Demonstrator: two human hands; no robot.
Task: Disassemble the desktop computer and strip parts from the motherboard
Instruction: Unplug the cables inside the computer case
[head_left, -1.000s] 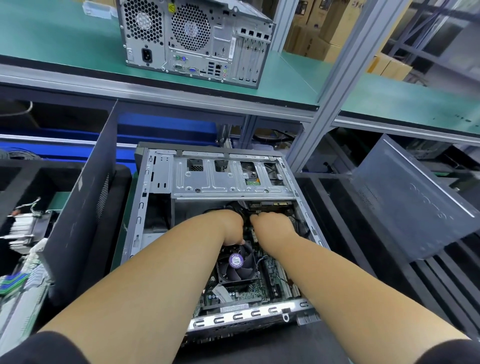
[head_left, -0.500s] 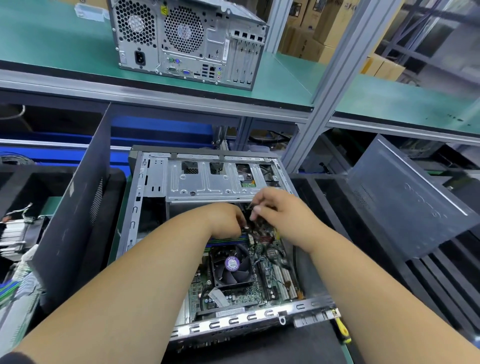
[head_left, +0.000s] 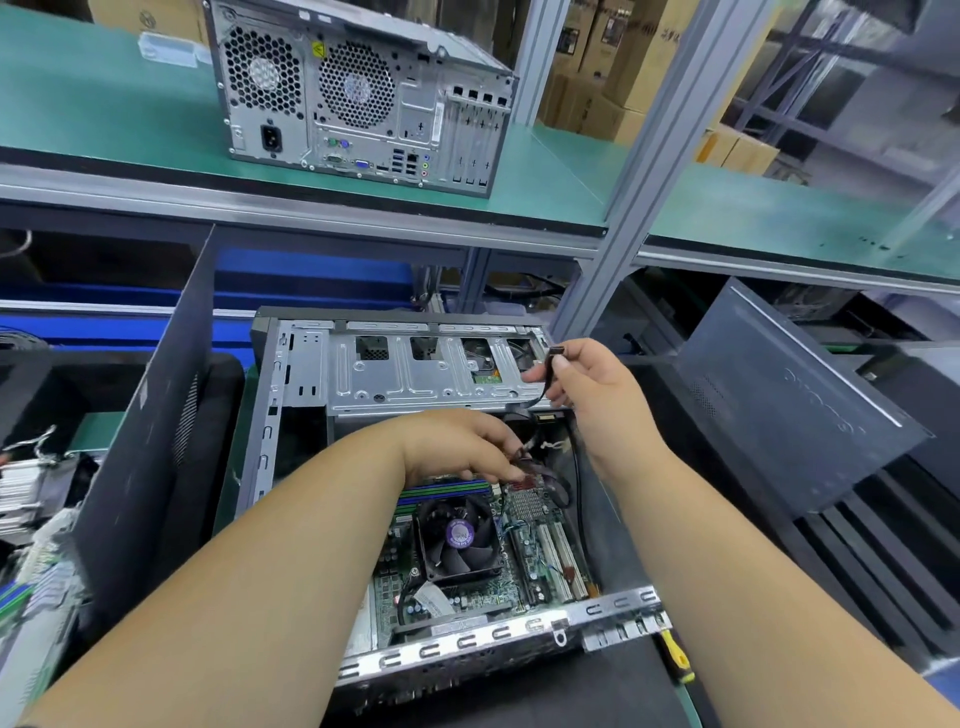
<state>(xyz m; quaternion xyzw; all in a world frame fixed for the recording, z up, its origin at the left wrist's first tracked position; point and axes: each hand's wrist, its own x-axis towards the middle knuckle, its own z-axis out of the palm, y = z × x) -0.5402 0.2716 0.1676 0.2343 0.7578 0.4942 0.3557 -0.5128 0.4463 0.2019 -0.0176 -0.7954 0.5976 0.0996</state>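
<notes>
Since half a second ago the right hand (head_left: 592, 395) is lifting up and away from the board, drawing a flat black cable (head_left: 545, 376) out with it; its connector end is now standing free above the fingertips, level with the silver drive cage (head_left: 415, 374). Thumb and forefinger are pinching the cable just below the plug, probably to keep the loose end clear of the other wiring.

Left hand (head_left: 457, 447) is staying low inside the open computer case (head_left: 270, 415), fingers curled down onto a bundle of dark wires (head_left: 524, 460) just above the motherboard (head_left: 524, 535). It seems to be gripping a plug or holding the wires down while the other hand pulls; which one, I cannot tell.

Cooler fan (head_left: 460, 535) is sitting just below the left hand, untouched. A yellow-handled screwdriver (head_left: 675, 654) is lying under the right forearm, outside the case's near rail. Far above both hands, a second computer (head_left: 358, 93) is standing on the green shelf (head_left: 571, 171).

Stripping looks early: fan, memory and board are all still mounted.
</notes>
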